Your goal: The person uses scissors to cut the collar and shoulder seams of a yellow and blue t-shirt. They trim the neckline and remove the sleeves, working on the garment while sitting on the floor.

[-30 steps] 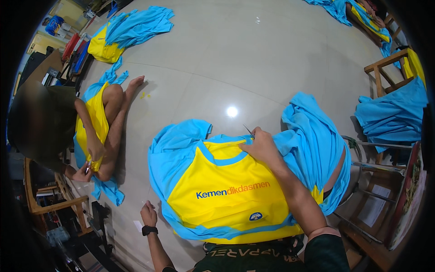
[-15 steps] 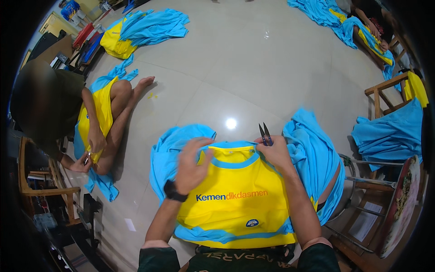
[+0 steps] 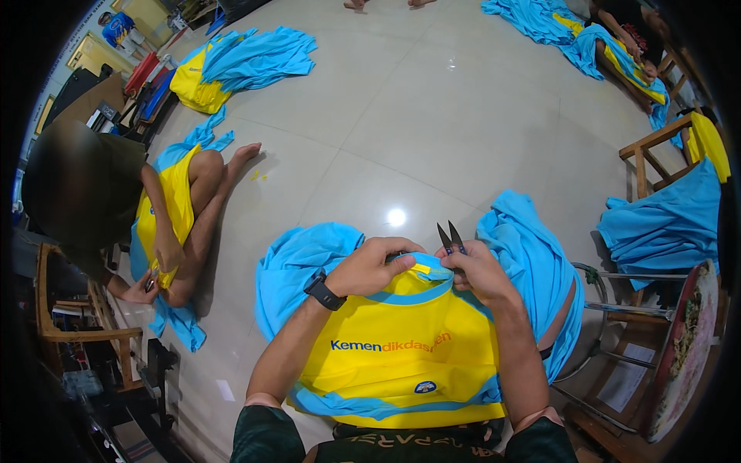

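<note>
Fingers (image 3: 401, 265) on one collar (image 3: 407, 295), one snips (image 3: 445, 240)

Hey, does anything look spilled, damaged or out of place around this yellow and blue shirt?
Small yellow scraps lie loose on the floor beside a co-worker's foot, and a white slip lies at lower left; both look like stray litter. The shirt shows no obvious damage.

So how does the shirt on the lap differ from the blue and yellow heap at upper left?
The lap shirt is spread with its yellow front up, while the heap lies bunched, mostly blue showing. The left hand and right hand are at the lap shirt's collar, the right also holding dark snips; no hand touches the heap. Both are light blue and yellow fabric.
</note>
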Demonstrator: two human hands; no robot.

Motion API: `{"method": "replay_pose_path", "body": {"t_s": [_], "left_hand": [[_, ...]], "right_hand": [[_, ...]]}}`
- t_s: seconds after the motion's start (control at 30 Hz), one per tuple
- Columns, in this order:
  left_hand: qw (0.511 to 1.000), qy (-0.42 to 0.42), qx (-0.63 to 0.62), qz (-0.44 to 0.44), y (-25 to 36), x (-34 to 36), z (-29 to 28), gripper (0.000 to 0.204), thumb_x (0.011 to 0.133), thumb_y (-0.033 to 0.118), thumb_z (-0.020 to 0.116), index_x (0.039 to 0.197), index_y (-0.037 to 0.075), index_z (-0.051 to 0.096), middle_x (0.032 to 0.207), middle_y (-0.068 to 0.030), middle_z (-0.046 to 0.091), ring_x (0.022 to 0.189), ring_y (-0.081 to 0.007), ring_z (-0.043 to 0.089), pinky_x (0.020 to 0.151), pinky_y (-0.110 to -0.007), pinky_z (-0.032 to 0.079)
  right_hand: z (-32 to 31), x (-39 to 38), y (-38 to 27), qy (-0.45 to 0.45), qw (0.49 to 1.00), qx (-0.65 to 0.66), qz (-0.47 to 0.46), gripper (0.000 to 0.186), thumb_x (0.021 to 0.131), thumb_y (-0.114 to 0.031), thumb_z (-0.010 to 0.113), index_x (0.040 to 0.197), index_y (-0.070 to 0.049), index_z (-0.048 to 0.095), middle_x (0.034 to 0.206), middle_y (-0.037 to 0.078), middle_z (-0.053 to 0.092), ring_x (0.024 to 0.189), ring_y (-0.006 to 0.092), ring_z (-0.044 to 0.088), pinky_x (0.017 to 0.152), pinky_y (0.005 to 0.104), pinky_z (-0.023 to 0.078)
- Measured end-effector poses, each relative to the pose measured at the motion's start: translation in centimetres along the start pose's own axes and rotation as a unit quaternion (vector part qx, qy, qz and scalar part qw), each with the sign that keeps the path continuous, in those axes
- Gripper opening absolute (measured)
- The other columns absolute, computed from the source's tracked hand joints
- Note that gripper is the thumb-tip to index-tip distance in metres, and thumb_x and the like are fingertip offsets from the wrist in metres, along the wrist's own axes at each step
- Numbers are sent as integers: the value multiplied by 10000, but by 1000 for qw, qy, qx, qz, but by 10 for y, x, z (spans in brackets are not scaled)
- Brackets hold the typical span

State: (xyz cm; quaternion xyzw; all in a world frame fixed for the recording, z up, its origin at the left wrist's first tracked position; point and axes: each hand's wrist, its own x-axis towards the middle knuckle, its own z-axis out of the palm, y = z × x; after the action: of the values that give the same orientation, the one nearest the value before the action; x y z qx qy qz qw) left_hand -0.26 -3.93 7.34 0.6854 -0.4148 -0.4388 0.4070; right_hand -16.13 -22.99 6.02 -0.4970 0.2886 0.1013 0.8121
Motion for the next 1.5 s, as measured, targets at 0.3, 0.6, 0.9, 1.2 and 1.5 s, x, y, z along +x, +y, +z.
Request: {"method": "replay_pose_path", "body": {"t_s": [0.3,0.6,0.9,1.2,1.5], "left_hand": [[986,111,65,109,-9,3,17,232,971,116,678,1180,22,711,1082,-140,740,1010,-251,696,908,-346,532],[921,309,137,191,2,-15,56,155,856,76,818,985,63,733,898,-82,700,716,-215,654,649,-318,529],[918,336,138,161,-13,-11,78,106,895,40,769,966,-3,703,903,-116,697,751,-236,717,691,-314,567],[959,211,-191,3,-45,-13,74,225,1066,176,617,1155,-29,639,1108,-103,705,940,-184,732,830,-314,586],[909,134,-390,-53,-49,-17,69,375,1105,233,552,1256,-108,591,1210,-159,677,1051,-239,736,941,-332,616]], "right_hand": [[1,-7,-1,10,1000,-8,-28,174,1000,-105,586,1077,45,628,722,-12,548,510,56,431,455,233,305],[4,-5,4,29,999,19,-33,195,989,-91,613,1118,52,643,633,-20,508,451,64,412,423,256,292],[10,3,15,73,996,17,-41,198,989,-89,635,1113,66,630,643,-12,529,435,65,414,417,249,290],[11,0,17,95,984,-134,-73,219,988,-132,657,1130,33,680,771,-4,613,666,84,562,597,260,425],[30,-33,-6,184,880,-396,-187,336,973,-262,710,1160,18,714,883,184,707,814,322,691,753,392,522]]}}
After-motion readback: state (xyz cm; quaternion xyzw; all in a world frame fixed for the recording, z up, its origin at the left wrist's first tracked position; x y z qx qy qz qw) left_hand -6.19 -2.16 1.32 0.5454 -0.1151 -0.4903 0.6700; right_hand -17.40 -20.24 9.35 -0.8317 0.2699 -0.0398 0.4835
